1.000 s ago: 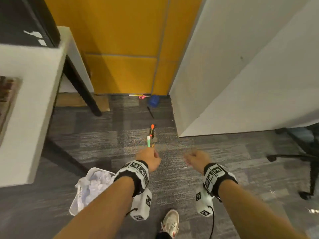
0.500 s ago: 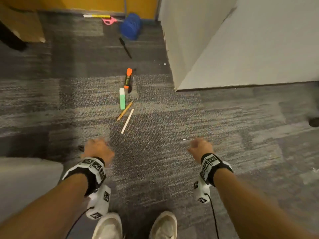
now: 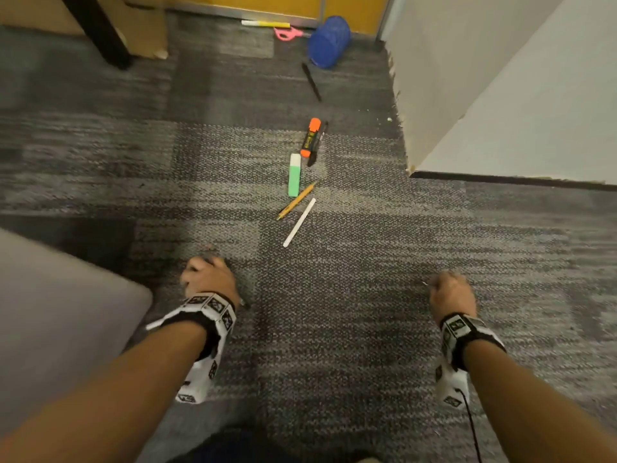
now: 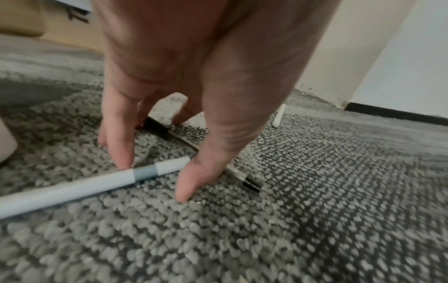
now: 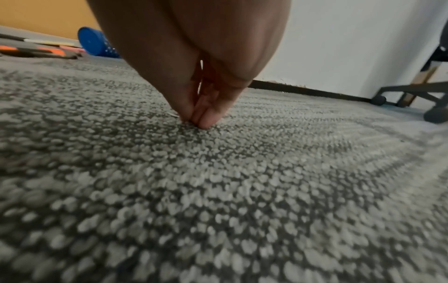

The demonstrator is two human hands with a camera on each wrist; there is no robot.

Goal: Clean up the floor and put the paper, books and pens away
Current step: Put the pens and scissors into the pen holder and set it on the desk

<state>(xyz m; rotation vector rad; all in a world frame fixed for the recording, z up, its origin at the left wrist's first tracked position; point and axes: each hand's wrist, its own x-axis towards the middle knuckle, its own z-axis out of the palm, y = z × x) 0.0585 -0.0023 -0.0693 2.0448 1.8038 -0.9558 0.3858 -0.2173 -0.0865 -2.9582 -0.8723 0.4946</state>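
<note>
Several pens lie scattered on the grey carpet: an orange highlighter [image 3: 310,137], a green highlighter [image 3: 294,175], a pencil [image 3: 295,202], a white pen [image 3: 299,222] and a black pen [image 3: 311,81]. My left hand [image 3: 207,279] reaches down to the carpet, and its fingers [image 4: 118,153] stand fairly straight. One fingertip touches a white pen with a grey band [image 4: 97,183]; the thumb stands over a thin black and silver pen [image 4: 203,151]. Both pens lie flat. My right hand [image 3: 450,292] pinches its fingertips [image 5: 206,118] together on the carpet at a thin white sliver [image 5: 174,114].
A blue mesh pen cup [image 3: 329,41] lies on its side by the yellow wall, with pink scissors [image 3: 287,33] and a yellow marker [image 3: 265,24] beside it. A white partition [image 3: 500,95] stands on the right, a black table leg [image 3: 96,31] far left, and a chair base [image 5: 417,95] on the right.
The view has dropped from standing height to close over the carpet. Both hands have gone down to the floor. The bin of crumpled paper has left the view.
</note>
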